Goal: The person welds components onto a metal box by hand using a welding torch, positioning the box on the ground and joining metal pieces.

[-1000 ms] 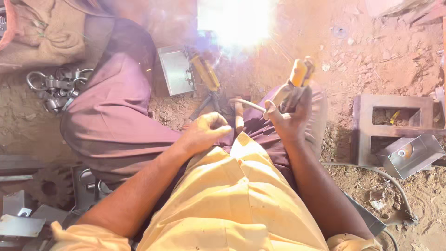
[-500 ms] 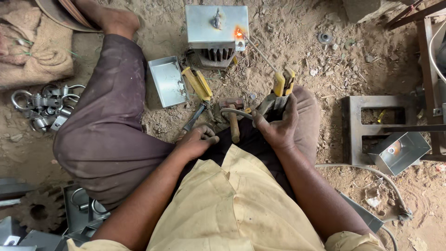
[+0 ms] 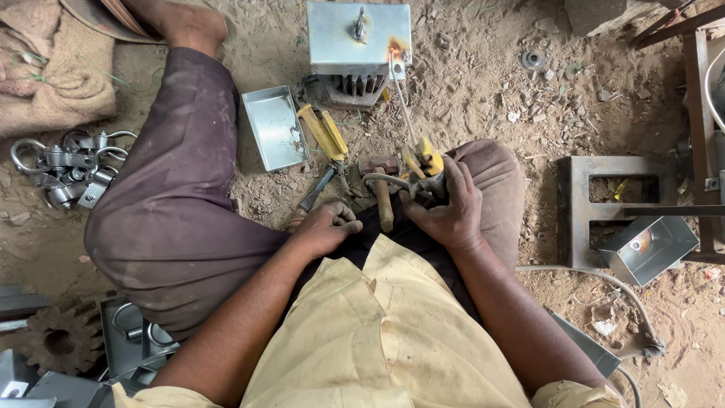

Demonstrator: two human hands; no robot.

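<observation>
Gripping the yellow electrode holder (image 3: 423, 162), my right hand (image 3: 447, 208) aims its rod (image 3: 402, 102) up and away, tip touching the grey metal box (image 3: 355, 34) at its near right edge. My left hand (image 3: 326, 227) rests curled on my lap, holding nothing that I can make out. Bare dirt lies open right of the box.

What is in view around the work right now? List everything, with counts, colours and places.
metal box: one, grey with a scorched corner, top centre
welding rod: one, thin, tip at the box corner
electrode holder: one, yellow, in the right hand
metal tray: one, grey, left of the pliers
pliers: one, yellow handles, on the dirt
hammer: one, wooden handle, between the hands
clamps: a pile, silver, far left
steel frame: one, grey, right
gear: one, rusty, bottom left
left hand: resting on lap
right hand: grip closed on the holder
</observation>
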